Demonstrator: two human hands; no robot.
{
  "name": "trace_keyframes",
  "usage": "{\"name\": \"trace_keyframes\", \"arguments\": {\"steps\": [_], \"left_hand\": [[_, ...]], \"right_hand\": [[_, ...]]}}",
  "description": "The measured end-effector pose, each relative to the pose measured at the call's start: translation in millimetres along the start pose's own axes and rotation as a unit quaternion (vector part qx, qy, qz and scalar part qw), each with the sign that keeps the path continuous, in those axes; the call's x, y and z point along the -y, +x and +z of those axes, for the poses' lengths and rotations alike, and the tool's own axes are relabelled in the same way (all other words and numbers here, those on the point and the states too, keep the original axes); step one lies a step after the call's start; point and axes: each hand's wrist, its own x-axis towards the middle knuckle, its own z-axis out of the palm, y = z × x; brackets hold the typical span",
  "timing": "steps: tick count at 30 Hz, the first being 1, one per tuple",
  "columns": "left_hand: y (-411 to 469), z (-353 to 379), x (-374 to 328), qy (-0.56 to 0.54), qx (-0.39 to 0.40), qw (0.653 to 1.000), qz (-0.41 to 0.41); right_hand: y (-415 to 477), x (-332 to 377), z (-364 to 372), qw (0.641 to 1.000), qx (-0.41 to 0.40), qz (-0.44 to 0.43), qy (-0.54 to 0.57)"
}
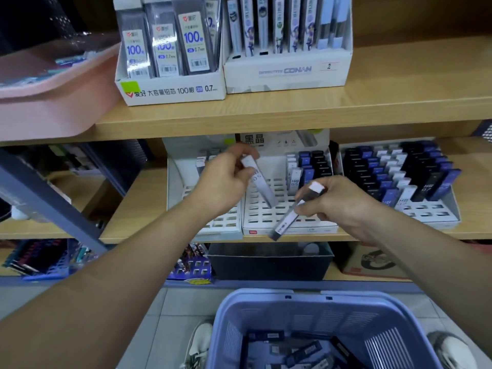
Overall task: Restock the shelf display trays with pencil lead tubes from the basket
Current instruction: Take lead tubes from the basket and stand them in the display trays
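**two lead tubes held above the part-filled middle tray**

grip. the left hand (223, 179) pinches a pale grey plastic lead tube with a white cap (263, 186) near its capped end, between thumb and curled fingers. the tube's lower end slants down and right towards the slots. the right hand (340, 201) holds a dark plastic lead tube with a white cap (288, 219) just below the cap, fingers curled round it. this tube's free end points down and left, past the tray's front edge. neither tube is seated in a slot yet.

target. both tubes hang over the white slotted cardboard display tray (255, 214) in the middle of the wooden shelf (138, 209). most of its slots are open, and only a few blue, black and white tubes (306, 166) stand at its back right.

method. judged from this view, each tube should be turned upright, bottom end down, lined up with one slot and lowered straight in. filling next to the standing tubes and matching their colour columns would keep the rows tidy. seating one tube at a time seems safer, as the two tubes lie close together.

pose. both forearms reach forward and converge, wrists roughly level, the left hand slightly higher and further back.

supply. the blue plastic basket (239, 310) sits below on the floor, with loose dark tubes (306, 350) in it.
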Motion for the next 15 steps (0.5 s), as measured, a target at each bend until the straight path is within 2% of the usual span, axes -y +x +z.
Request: {"name": "trace_keyframes", "arguments": {"steps": [4, 9, 12, 15], "left_hand": [[4.1, 20.6, -8.4, -0.059, 0.037, 0.998, -0.011], [12.5, 36.8, -18.4, -0.131, 0.045, 0.990, -0.031], [15.5, 46.1, -17.8, -0.101, 0.036, 0.994, -0.030], [20.2, 54.0, -12.2, 0.015, 0.016, 1.000, 0.014]], "right_hand": [[0.0, -6.9, -8.8, 0.997, 0.026, 0.049, 0.045], [0.8, -14.3, -5.3, 0.983, 0.048, 0.099, 0.148], [3.8, -23.2, -5.8, 0.987, 0.030, 0.083, 0.133], [6.3, -34.2, -11.0, 0.995, -0.021, 0.064, 0.067]]}}
